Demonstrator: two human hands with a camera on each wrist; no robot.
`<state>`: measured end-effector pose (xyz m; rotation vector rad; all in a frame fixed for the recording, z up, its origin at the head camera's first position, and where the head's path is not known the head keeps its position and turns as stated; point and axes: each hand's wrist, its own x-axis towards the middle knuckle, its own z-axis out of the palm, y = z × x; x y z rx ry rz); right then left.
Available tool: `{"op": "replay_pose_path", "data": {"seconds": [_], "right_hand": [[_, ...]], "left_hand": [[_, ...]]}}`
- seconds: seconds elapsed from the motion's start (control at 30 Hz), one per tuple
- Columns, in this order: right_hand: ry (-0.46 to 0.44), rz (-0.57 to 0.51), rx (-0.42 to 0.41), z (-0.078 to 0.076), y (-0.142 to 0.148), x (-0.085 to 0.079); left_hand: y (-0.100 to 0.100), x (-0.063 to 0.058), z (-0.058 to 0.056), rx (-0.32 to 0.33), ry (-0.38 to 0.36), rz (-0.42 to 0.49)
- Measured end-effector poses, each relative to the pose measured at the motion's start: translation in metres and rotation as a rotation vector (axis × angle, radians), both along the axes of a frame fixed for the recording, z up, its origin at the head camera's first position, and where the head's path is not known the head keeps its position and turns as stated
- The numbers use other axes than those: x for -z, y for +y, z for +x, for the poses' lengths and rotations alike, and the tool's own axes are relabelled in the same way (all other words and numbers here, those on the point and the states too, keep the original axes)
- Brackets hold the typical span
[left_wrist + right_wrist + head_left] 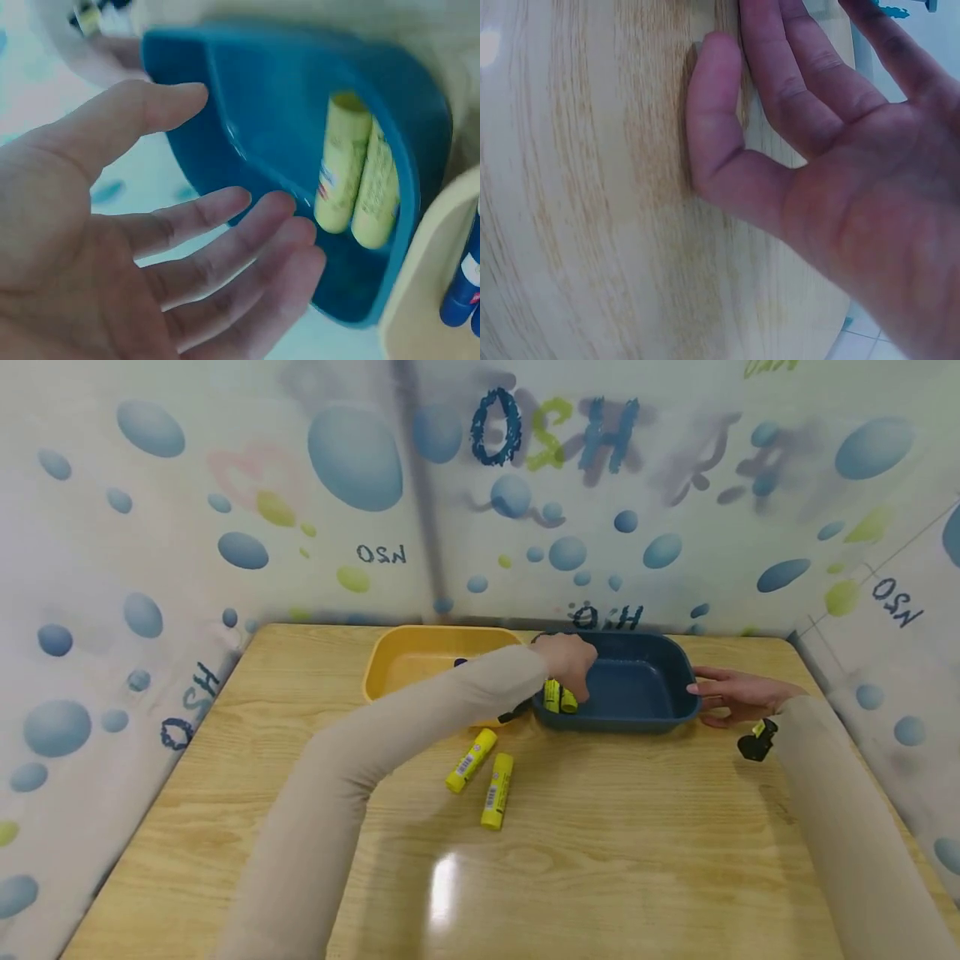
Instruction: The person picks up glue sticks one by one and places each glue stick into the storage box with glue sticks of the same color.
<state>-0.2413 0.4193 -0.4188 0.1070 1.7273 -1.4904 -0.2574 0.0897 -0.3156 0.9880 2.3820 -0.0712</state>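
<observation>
Left hand [572, 662] open, empty, over blue tray [645, 677] holding two glue sticks [559, 697]. Right hand [738, 695] open, fingers touching tray's right rim.

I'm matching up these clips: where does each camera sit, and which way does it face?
Head: on the head, looking down at the table, both sleeves, blue tray, yellow tray.
Left wrist: on the left wrist, facing the open left hand and blue tray.
Right wrist: on the right wrist, facing the right hand on the tabletop.
Shared: head and left wrist show the glue sticks.
</observation>
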Motion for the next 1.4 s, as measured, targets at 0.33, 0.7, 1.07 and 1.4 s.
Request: {"op": "replay_pose_path", "data": {"seconds": [0.33,0.7,1.07,1.4], "right_hand": [[0.022,-0.084,0.025,0.002,-0.003,0.004],[0.067,-0.178,0.068,0.007,-0.005,0.011],[0.076,-0.163,0.124,0.01,-0.009,0.011],[0.054,-0.184,0.124,0.01,-0.008,0.011]], "left_hand": [[-0.031,-0.003,0.049,0.147,0.076,-0.016],[-0.062,0.015,0.055,0.104,0.023,-0.007],[-0.072,0.039,0.063,0.346,-0.005,-0.062],[-0.08,0.05,0.074,0.581,0.034,-0.206]]}}
